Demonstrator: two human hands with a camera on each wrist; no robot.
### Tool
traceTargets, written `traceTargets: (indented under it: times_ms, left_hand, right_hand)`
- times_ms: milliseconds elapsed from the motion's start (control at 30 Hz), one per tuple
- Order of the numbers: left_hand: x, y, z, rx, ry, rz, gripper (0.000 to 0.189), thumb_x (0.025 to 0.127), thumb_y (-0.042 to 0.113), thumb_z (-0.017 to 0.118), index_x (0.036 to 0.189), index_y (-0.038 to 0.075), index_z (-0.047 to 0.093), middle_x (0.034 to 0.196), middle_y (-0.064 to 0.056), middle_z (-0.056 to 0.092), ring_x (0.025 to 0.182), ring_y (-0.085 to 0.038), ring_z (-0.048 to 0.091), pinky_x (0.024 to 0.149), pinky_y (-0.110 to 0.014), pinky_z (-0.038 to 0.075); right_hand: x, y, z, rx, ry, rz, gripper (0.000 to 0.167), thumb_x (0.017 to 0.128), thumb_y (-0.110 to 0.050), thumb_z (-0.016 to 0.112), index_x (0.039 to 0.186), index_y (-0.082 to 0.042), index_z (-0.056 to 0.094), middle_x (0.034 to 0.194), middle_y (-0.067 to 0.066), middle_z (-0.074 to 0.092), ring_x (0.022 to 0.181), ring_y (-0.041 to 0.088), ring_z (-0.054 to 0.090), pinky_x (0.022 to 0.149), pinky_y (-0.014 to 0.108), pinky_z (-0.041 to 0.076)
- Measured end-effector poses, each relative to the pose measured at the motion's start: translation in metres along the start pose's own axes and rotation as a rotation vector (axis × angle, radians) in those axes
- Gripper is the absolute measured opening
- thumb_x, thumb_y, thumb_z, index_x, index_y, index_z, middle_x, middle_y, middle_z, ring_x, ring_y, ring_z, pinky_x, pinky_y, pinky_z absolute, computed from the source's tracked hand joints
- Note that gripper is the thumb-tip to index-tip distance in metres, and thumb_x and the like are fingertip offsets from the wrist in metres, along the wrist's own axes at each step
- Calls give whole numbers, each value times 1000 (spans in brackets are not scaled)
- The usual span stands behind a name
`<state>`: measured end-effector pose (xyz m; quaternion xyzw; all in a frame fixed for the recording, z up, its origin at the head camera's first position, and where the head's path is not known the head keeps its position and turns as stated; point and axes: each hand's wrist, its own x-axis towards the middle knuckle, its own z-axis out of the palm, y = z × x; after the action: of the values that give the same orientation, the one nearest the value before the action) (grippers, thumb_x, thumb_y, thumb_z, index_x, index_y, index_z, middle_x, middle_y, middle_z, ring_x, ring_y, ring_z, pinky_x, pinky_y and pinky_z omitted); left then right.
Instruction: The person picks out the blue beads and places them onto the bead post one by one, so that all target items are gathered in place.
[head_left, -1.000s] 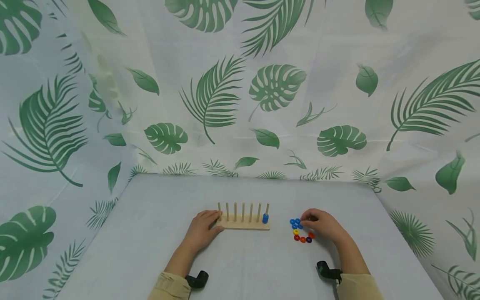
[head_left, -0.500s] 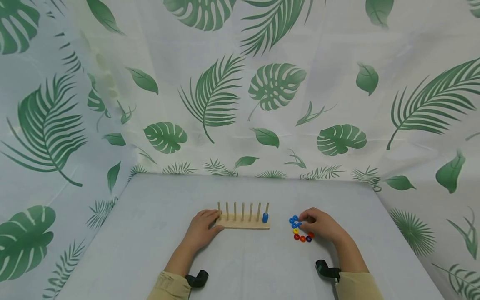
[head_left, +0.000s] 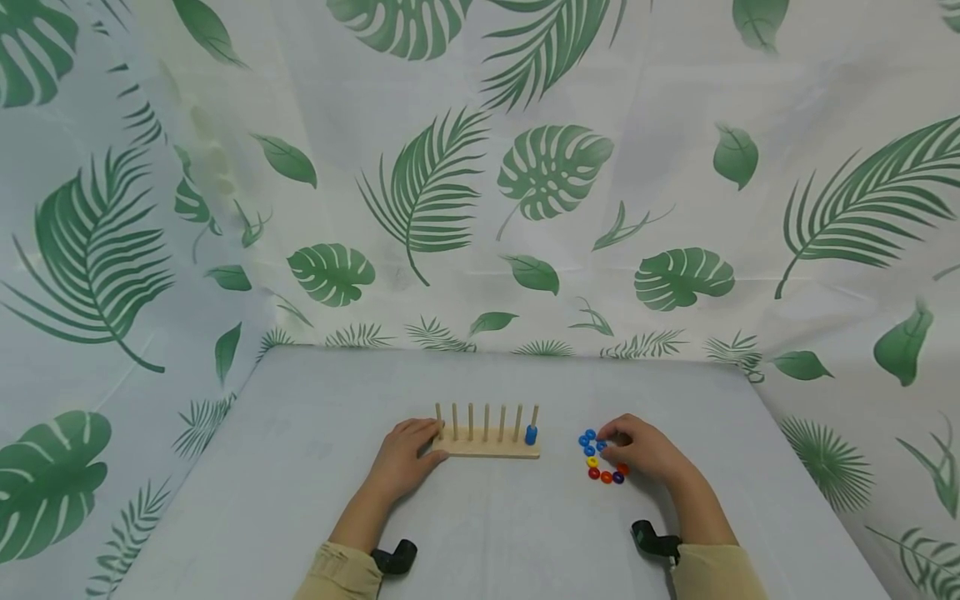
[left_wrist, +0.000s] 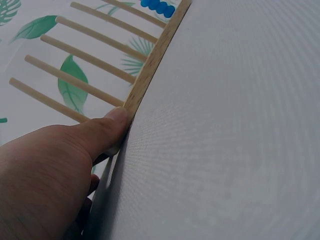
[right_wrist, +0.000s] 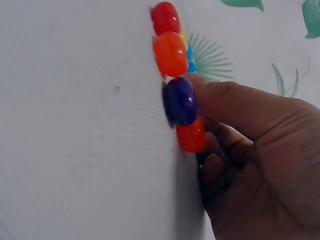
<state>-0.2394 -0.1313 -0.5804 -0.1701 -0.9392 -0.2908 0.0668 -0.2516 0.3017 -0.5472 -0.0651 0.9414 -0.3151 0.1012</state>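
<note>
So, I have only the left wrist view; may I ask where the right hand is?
Observer: The right hand is at the loose blue beads, to the right of the pegged rack.
Operator: Thank you. Is there also some yellow bead?
Observer: Yes, the head view shows one yellow bead, a little nearer to the person than the blue ones.
Operator: And does the right wrist view show a dark bead?
Observer: Yes, a dark purple bead, next to an orange bead.
</note>
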Motion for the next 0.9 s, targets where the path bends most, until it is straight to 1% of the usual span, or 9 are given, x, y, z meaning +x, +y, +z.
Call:
traceTargets:
  times_ms: [100, 200, 333, 500, 633, 767, 900]
  left_hand:
    - [0, 1, -1, -1, -3, -1, 54, 91, 39, 70, 136, 12, 61, 139, -3, 61, 135, -31, 49, 113, -52, 39]
    - [1, 2, 0, 6, -8, -5, 54, 91, 40, 70, 137, 12, 60, 139, -2, 60, 135, -31, 48, 113, -52, 39]
    - [1, 1, 1, 14, -9, -7, 54, 91, 40, 70, 137, 12, 60, 139, -2, 60, 135, -30, 49, 113, -51, 39]
    - [1, 0, 1, 3, -6, -7, 54, 91, 39, 70, 137, 12, 60, 139, -3, 61, 134, -31, 49, 113, -51, 39]
    - [1, -1, 3, 9, -10, -12, 55, 91, 40, 70, 137, 12, 60, 139, -3, 60, 134, -30, 49, 113, -51, 39]
    - [1, -2, 3, 14, -10, -12, 55, 91, 41, 69, 137, 13, 60, 140, -3, 60, 135, -30, 49, 113, -51, 39]
    - [2, -3, 4, 15, -10, -10, 55, 91, 41, 69, 137, 13, 60, 139, -3, 60, 135, -30, 49, 113, -51, 39]
  right_hand:
    - [-1, -1, 0, 4, 6, 3, 12, 89, -23, 74, 100, -21, 70, 110, 3, 60, 97, 20, 52, 86, 35, 50]
    - [-2, -2, 0, 3, 10, -4, 13, 89, -23, 74, 101, -19, 70, 108, 4, 60, 96, 22, 52, 83, 34, 50]
    - [-3, -4, -1, 2, 16, 6, 15, 89, -25, 74, 103, -19, 69, 106, 4, 61, 94, 21, 52, 81, 34, 50]
    - [-3, -7, -1, 17, 24, 57, 18, 90, -25, 72, 106, -19, 68, 101, 2, 63, 91, 20, 53, 75, 30, 50]
    - [-3, -13, -4, 30, 36, 69, 18, 91, -24, 71, 108, -18, 68, 100, 2, 65, 88, 19, 54, 70, 27, 50]
    - [-5, -20, -9, 21, 55, 61, 20, 92, -27, 70, 110, -20, 68, 103, 2, 67, 90, 20, 56, 72, 29, 53]
    - [-7, -29, -13, 7, 82, 16, 22, 93, -28, 69, 114, -21, 67, 107, 1, 69, 96, 20, 59, 80, 37, 58]
